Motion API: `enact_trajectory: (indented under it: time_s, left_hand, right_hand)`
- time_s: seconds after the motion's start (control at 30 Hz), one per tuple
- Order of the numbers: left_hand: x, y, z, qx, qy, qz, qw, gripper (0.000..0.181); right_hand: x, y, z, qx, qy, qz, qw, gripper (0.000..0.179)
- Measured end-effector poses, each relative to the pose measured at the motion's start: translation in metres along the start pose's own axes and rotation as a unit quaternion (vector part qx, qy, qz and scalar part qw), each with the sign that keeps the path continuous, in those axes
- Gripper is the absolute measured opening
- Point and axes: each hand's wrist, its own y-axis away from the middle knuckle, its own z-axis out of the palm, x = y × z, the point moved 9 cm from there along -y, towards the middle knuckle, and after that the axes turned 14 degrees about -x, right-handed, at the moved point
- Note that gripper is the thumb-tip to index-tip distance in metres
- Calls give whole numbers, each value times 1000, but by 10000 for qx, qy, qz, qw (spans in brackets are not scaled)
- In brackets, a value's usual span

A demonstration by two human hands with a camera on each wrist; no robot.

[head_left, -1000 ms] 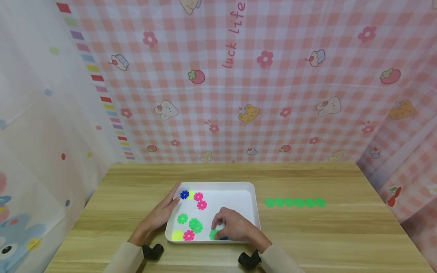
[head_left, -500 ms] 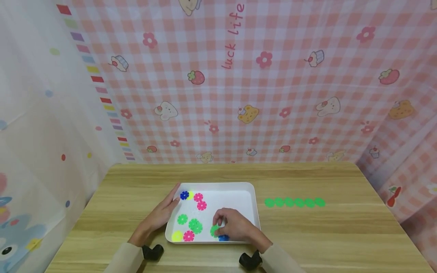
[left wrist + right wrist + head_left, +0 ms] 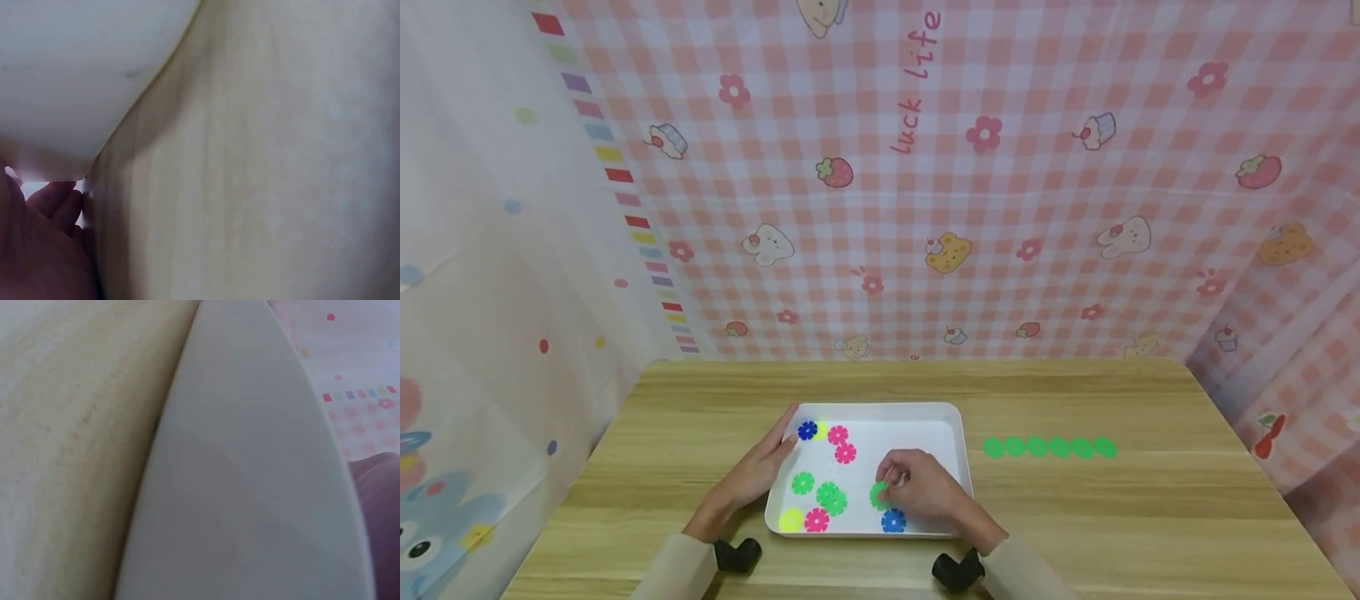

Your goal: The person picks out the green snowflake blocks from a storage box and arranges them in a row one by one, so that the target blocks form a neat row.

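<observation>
My right hand point(image 3: 925, 487), over the right part of a white tray point(image 3: 917, 433), pinches a green notched plastic disc point(image 3: 877, 497) between thumb and fingers. Just below that hand a blue notched disc point(image 3: 893, 522) lies by the tray's front wall. At the tray's left side my left hand point(image 3: 756, 468) holds the rim, thumb over the edge and fingers along the outer wall. The left wrist view shows those fingers point(image 3: 53, 203) against the tray wall point(image 3: 75, 94). In the right wrist view the tray wall point(image 3: 244, 462) hides most of the right hand point(image 3: 381, 506).
Inside the tray lie more green discs point(image 3: 831, 498), pink discs point(image 3: 846, 453), a yellow disc point(image 3: 791, 521) and a dark blue disc point(image 3: 807, 431) overlapping a yellow one. A row of joined green discs point(image 3: 1048, 447) lies on the wooden table point(image 3: 1112, 517), right of the tray.
My right hand has moved slightly up and right with the green disc, drawing away from the blue disc, which now shows fully. The left hand stays at the tray's rim.
</observation>
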Motion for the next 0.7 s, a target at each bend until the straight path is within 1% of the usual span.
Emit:
enact_trajectory:
  time_s: [0.1,0.33,0.47,0.7]
  left_hand:
    - [0,1,1,9,-39,1,10000,56]
    - [-1,0,0,56,-82,-14,9999,55]
    - [1,0,1,43,-79,-5,10000,56]
    - [2,0,0,62,-31,-42,10000,56]
  right_hand:
    - [-2,4,-6,116,10,-60,9999,15]
    - [-6,16,-24,296,5,52,9995,13]
    - [-8,25,-38,525,-70,102,9985,12]
    - [-1,46,-63,1028,-367,372,9933,13]
